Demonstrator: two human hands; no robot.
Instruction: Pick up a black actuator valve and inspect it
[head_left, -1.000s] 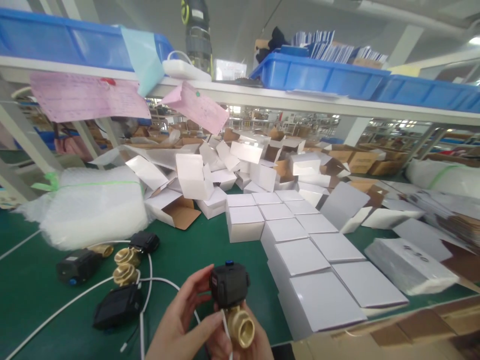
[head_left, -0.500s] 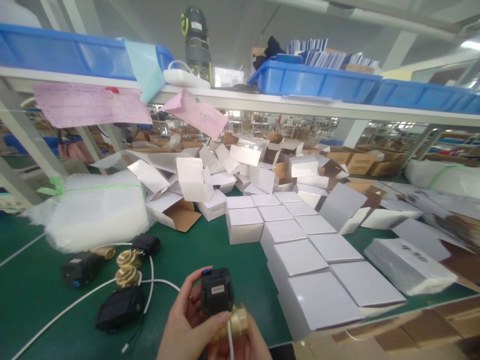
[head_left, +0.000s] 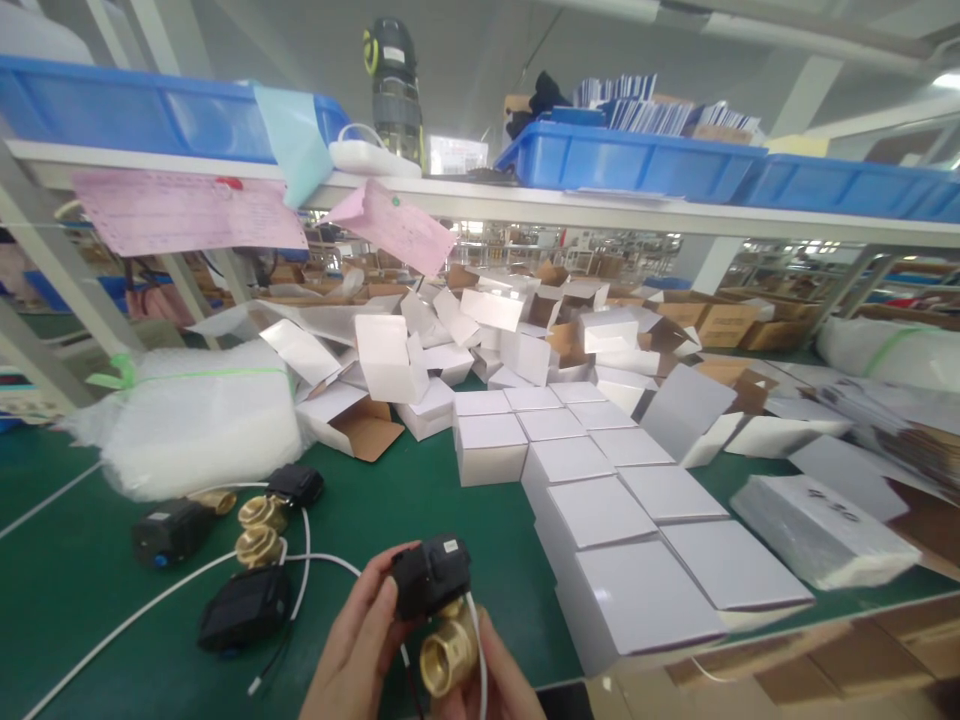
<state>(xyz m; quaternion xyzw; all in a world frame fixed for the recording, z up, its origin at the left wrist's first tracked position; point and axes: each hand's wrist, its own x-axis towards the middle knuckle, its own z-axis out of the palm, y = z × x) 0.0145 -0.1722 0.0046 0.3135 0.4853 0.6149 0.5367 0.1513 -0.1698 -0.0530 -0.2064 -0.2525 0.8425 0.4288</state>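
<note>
Black on top and brass below, the valve (head_left: 442,585) is held up over the green bench (head_left: 397,510), left of the near end of the white boxes (head_left: 600,508) and apart from them. From far off, I see the left hand (head_left: 356,640) bent nearly closed on the black top, thumb in front. The right hand (head_left: 506,675) has hold of the brass part from the right and below; some of its fingers are hidden, so I cannot tell how tight they are. The round open end of the brass faces me, turned a bit to the left. A white wire (head_left: 481,660) hangs down in front of it. Well left of the white boxes, I see three more valves (head_left: 244,608) lying on the bench. Farther back on that side is a fat roll of wrap (head_left: 202,425). Behind the white boxes is a heap of open boxes (head_left: 390,360). To their right lies a packet (head_left: 821,530) with black marks.
</note>
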